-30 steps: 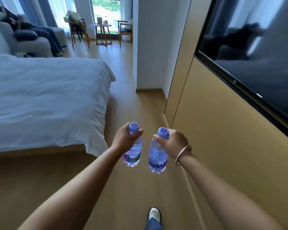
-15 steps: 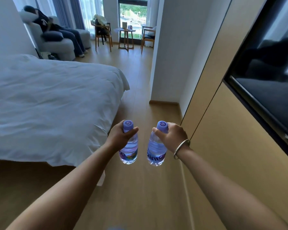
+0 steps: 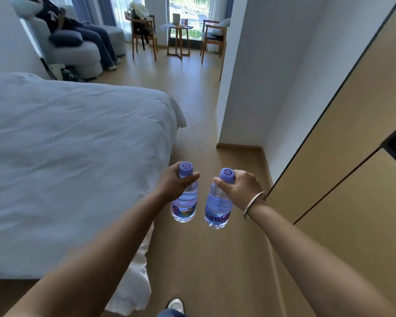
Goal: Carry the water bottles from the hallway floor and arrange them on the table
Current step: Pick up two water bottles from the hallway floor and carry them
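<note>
My left hand (image 3: 173, 181) grips the neck of a clear water bottle (image 3: 185, 205) with a purple cap, held upright above the wooden floor. My right hand (image 3: 240, 187), with a metal bangle on the wrist, grips a second purple-capped water bottle (image 3: 217, 211) the same way. The two bottles hang side by side, a small gap between them. Far ahead by the window stands a small wooden table (image 3: 179, 34) with a few small items on it, between two chairs.
A bed with white bedding (image 3: 73, 161) fills the left side. A white wall corner (image 3: 240, 88) and tan panelled wall (image 3: 352, 156) bound the right. A person (image 3: 78, 28) sits on a sofa at the back left. Wooden chairs (image 3: 144, 33) flank the table.
I have walked forward along the passage beside the bed; the table and chairs look nearer, and the dark screen on the right wall has nearly slid out of view. Both hands still hold their bottles.
</note>
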Available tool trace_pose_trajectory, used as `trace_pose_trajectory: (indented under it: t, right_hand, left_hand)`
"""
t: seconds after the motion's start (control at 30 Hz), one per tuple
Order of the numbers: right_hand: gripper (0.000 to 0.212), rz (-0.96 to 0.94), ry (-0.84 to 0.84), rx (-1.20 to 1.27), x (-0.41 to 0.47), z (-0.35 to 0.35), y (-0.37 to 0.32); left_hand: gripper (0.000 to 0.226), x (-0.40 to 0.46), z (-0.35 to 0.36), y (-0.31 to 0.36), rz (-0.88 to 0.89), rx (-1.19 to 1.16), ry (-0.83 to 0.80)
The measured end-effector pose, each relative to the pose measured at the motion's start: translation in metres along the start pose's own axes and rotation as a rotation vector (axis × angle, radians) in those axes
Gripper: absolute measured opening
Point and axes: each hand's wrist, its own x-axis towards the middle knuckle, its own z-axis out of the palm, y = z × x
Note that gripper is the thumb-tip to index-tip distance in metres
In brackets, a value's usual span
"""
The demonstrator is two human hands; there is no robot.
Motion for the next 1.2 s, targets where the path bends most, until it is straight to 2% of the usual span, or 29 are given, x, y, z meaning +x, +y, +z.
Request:
trace_pose_trajectory:
  t: [0.2,0.37,0.47,0.7,0.9,0.97,1.07,1.2]
  right_hand:
    - [0.039,-0.003,0.012,0.04,0.1,0.018,-0.018]
    - [0.038,0.0,0.014,0.046,0.181,0.031,-0.022]
    - [0.041,-0.012,-0.005,0.056,0.232,0.039,-0.019]
    - [0.044,-0.072,-0.04,0.016,0.392,0.048,-0.003]
    - [0.037,-0.144,-0.038,-0.014,0.538,0.039,-0.005]
    - [0.042,-0.167,-0.018,-0.015,0.583,0.037,-0.006]
    - [0.038,-0.153,-0.018,-0.007,0.641,0.041,-0.008]
    - [0.037,-0.158,-0.022,-0.001,0.721,0.056,-0.011]
  left_hand:
    - [0.019,0.102,-0.028,-0.008,-0.005,0.041,0.006]
    - [0.028,0.181,-0.038,-0.021,-0.033,0.055,0.015]
    - [0.02,0.229,-0.038,-0.027,-0.022,0.061,0.001]
    - [0.018,0.379,-0.031,-0.037,-0.046,0.096,0.003]
    - [0.019,0.519,-0.037,-0.023,-0.039,0.131,0.053]
    - [0.022,0.562,-0.042,-0.021,-0.027,0.118,0.088]
    - [0.031,0.616,-0.048,-0.024,-0.039,0.127,0.088]
    - [0.032,0.695,-0.058,-0.038,-0.042,0.123,0.06]
